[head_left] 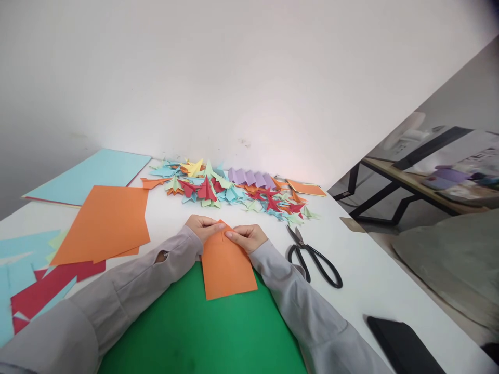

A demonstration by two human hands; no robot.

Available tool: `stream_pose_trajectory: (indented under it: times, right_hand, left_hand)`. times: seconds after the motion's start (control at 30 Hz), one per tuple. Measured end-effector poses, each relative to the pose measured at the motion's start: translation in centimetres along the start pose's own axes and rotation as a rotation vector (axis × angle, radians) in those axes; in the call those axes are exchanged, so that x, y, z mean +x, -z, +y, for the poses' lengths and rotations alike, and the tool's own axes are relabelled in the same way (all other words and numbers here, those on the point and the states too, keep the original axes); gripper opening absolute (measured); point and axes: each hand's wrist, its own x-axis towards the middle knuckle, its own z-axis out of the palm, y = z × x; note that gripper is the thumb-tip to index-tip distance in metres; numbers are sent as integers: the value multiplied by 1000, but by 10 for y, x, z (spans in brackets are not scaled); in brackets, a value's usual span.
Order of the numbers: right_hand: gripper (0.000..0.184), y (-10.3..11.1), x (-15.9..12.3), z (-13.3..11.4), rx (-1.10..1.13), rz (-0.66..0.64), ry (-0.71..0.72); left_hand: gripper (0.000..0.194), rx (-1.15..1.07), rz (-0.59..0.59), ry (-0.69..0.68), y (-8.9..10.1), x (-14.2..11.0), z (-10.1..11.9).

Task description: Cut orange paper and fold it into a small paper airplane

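The orange sheet (230,270) is held over the far part of the green mat (195,332). Its far end is pinched between thumb and fingers, on the left by the left hand (202,228), on the right by the right hand (248,238). Whether the mat is touched by the sheet cannot be told. Scissors (302,245) with parted blades are seen on the white table (358,270) beside the right sleeve (296,298). Behind the hands, a heap of coloured paper pieces (206,190) is spread along the wall (249,78).
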Motion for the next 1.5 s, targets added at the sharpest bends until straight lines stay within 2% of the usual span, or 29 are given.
stream_pose_trajectory:
  times: [0.33, 0.6, 0.87, 1.3, 1.4, 1.5]
  right_hand:
    - [34, 2, 1, 0, -13, 1, -27]
    - [31, 0, -1, 1, 8, -10, -18]
    - [30, -2, -3, -4, -12, -27, 10]
    - [29, -1, -1, -1, -24, -24, 16]
    - [30, -1, 0, 1, -60, -23, 55]
    - [30, -2, -1, 0, -85, -28, 71]
  left_hand:
    - [30, 1, -31, 6, 1, 3, -4]
    - [30, 8, -29, 1, -1, 0, 1]
    - [23, 27, -34, -185, 0, 5, -4]
    - [24, 50, 31, -126, -3, 2, -2]
    - [23, 93, 16, -105, -2, 2, -3]
    - [22, 108, -1, -152, -2, 5, -7]
